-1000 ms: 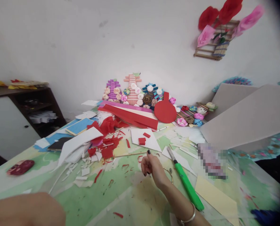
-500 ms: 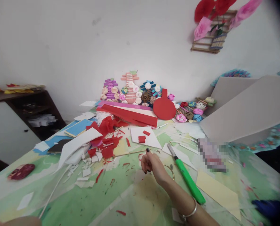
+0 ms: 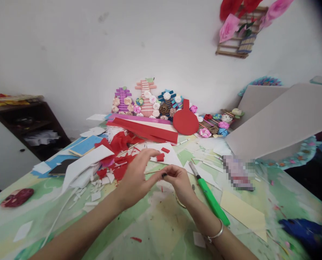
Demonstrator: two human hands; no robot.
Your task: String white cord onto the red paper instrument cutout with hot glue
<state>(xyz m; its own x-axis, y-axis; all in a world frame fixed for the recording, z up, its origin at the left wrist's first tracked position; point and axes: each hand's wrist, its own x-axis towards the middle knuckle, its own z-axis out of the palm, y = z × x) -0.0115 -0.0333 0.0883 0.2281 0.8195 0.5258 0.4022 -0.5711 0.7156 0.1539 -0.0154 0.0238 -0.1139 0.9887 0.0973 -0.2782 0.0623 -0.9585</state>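
Head view, nearest us: a small red scrap point(image 3: 136, 239) and a white scrap point(image 3: 199, 239) lie loose on the surface point(image 3: 150, 227), and sweeping them aside would give our wrists a cleaner rest. Our left hand point(image 3: 133, 180) has its fingers spread, its thumb reaching to the fingertips of our right hand point(image 3: 184, 186), which are drawn together as for a pinch. We cannot tell whether anything small sits between them. With work this fine, we do best to brace fingertip against fingertip, press lightly and keep both wrists low. A gold-coloured ring point(image 3: 180, 203) lies by the right wrist, where a sleeve-like brush could drag it. To the right is the green-handled cutter point(image 3: 213, 202), blade end pointing away from us; that forearm should move without rolling over it.

Just beyond the left fingers, two red pieces point(image 3: 160, 157) rest on a white sheet point(image 3: 173, 156). They look light, so we should lift our fingers straight up rather than skim across. Farther back lie long red strips point(image 3: 150, 131) and a round red cutout point(image 3: 185, 122), best left flat and uncreased.
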